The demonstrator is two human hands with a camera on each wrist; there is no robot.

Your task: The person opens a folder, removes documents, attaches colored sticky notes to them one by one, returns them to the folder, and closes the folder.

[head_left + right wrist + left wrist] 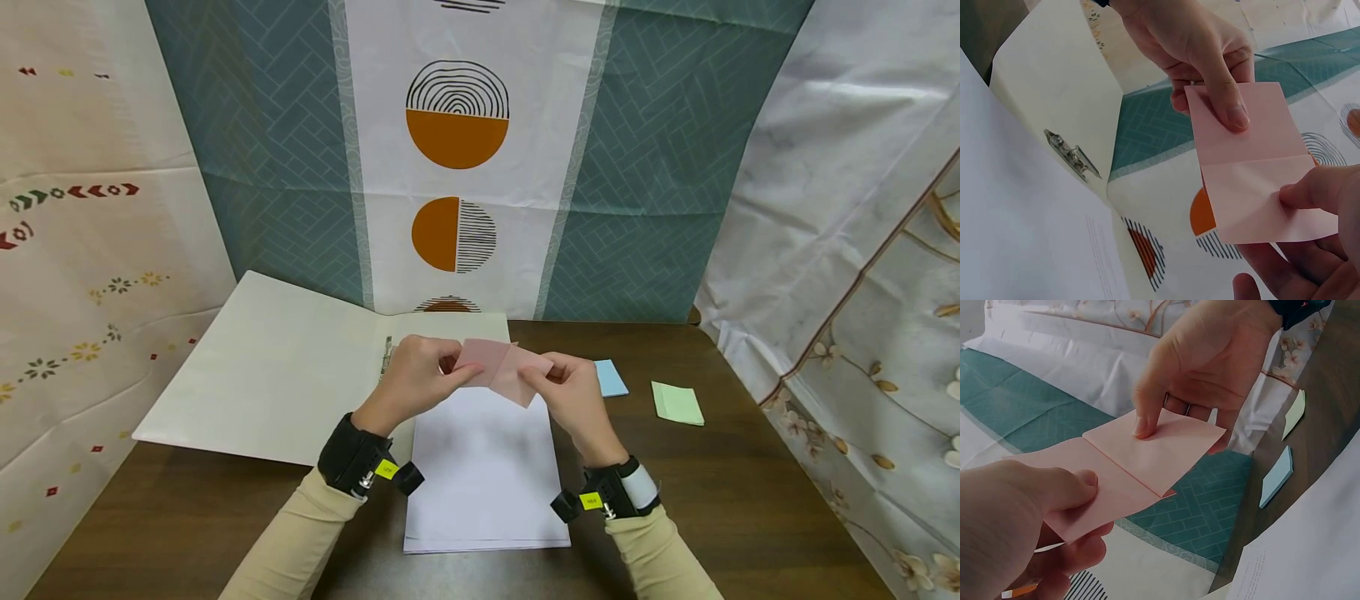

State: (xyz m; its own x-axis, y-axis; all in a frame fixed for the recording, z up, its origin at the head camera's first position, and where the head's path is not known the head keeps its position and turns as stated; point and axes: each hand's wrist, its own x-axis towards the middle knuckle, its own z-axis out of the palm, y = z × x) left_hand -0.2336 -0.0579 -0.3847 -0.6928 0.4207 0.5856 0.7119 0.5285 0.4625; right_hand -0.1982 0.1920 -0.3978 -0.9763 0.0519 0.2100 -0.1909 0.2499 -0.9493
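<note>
Pink sticky-note paper (512, 377) is held up between both hands, above the far end of the white sheets. My left hand (420, 371) pinches its left part, thumb on top and fingers beneath. The right hand (576, 404) grips the other part the same way. Across the middle runs a line, seen on the pink paper (1254, 165) in the right wrist view; whether it is a crease or an overlapping edge I cannot tell. A small pink corner pokes out underneath in the left wrist view.
Below the hands lies a stack of white sheets (483, 483). An open white binder (277, 375) with a metal clip (1072, 156) spreads to the left. Blue sticky notes (611, 380) and green sticky notes (677, 404) lie on the brown table (750, 500) at right.
</note>
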